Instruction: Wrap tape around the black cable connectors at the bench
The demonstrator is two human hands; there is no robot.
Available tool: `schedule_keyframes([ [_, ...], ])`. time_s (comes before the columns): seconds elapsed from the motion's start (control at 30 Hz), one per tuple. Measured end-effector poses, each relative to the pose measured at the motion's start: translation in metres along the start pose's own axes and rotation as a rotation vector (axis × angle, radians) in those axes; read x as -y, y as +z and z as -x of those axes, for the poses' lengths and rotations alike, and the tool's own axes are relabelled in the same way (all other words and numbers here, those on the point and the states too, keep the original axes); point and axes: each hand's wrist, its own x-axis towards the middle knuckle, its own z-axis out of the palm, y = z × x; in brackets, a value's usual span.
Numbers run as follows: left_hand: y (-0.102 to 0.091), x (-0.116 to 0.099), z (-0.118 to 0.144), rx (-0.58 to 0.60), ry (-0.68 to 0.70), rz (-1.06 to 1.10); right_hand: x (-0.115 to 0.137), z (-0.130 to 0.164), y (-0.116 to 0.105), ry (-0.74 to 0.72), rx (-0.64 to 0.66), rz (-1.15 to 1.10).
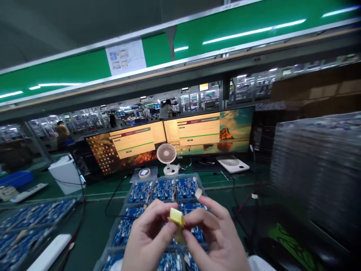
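Observation:
A small yellow strip (176,216), curled over like tape or a paper label, is pinched between both hands above a clear tray (110,241). My left hand (150,237) grips its left side between thumb and index finger. From the other side, my right hand (216,237) pinches it with the thumb and a finger, while the index finger points up. At that fingertip is a small whitish piece (199,193), perhaps stuck on; I cannot make out what it is. Blue circuit boards (164,189) fill the tray's compartments, some hidden behind the hands.
Two monitors (126,146) stand behind a small white fan (166,154). A tape roll (144,173) lies left of the fan. More boards (36,226) sit at left by a white bar (50,252). Stacked clear trays (316,177) rise at right; cables (255,210) cross the bench.

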Motion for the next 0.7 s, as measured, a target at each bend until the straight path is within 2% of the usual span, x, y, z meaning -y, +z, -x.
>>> schedule_keyframes([
  [0.1,0.002,0.003,-0.004,0.009,0.023,0.006,-0.004,0.0,-0.004,0.067,0.021,-0.023],
  [0.2,0.01,0.006,-0.005,-0.046,-0.022,0.111,-0.005,-0.002,-0.006,0.223,0.046,-0.113],
  [0.33,0.018,0.011,-0.006,-0.116,-0.111,0.267,-0.003,-0.011,-0.009,0.451,0.067,-0.378],
  [0.4,0.019,0.012,-0.006,-0.108,-0.154,0.325,-0.002,-0.016,-0.01,0.576,0.09,-0.513],
  [0.47,0.018,0.013,-0.008,-0.052,-0.163,0.337,-0.003,-0.019,-0.011,0.664,0.118,-0.594],
  [0.57,0.013,0.014,-0.009,0.007,-0.121,0.265,-0.005,-0.02,-0.013,0.69,0.124,-0.623],
  [0.7,0.007,0.015,-0.007,-0.065,-0.168,0.182,-0.007,-0.021,-0.016,0.643,0.052,-0.495],
])
